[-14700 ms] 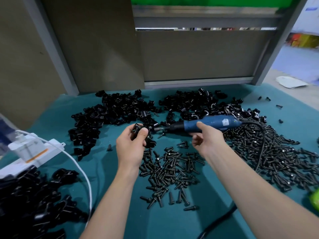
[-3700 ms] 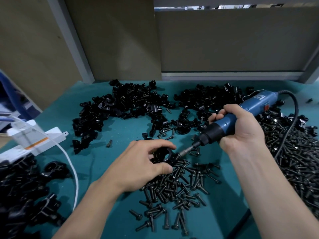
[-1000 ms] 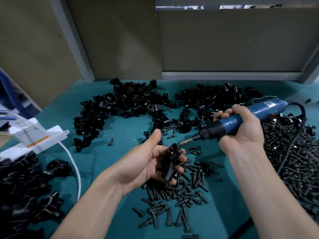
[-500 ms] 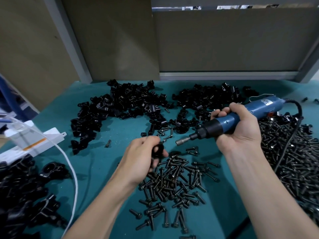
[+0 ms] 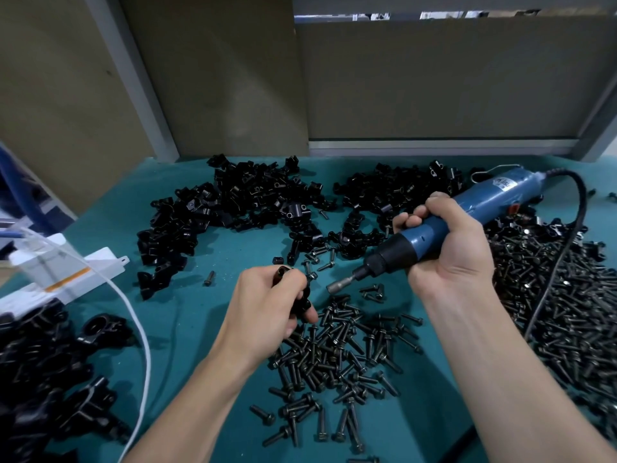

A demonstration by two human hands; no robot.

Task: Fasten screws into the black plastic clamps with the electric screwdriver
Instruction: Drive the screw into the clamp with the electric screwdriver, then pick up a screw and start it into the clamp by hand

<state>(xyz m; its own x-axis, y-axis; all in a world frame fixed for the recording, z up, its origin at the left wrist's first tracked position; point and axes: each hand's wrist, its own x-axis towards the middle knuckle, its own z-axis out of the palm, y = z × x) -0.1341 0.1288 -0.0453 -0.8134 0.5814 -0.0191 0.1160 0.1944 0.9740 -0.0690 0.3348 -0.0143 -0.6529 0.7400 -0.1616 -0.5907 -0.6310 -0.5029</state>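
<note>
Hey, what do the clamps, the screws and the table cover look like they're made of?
Clamps: moulded black plastic, likely; semi-gloss, with soft highlights on rounded edges.
Screws: dark metal, probably black-coated steel; dull sheen on shanks and flanged heads.
Table cover: teal mat, perhaps rubber or vinyl; matte, smooth, no visible weave.

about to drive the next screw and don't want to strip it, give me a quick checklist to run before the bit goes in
1. Clamp gripped in left hand: ok, fingers curl round it.
2. Electric screwdriver gripped in right hand: ok.
3. Bit on the clamp: not ok, its tip hangs apart, to the clamp's right.
4. Screw seated in the clamp's hole: cannot tell, the fingers hide it.
5. Loose screws at hand: ok, the pile lies just beneath both hands.
6. Cable clear of the work: ok, it trails off to the right.
</note>
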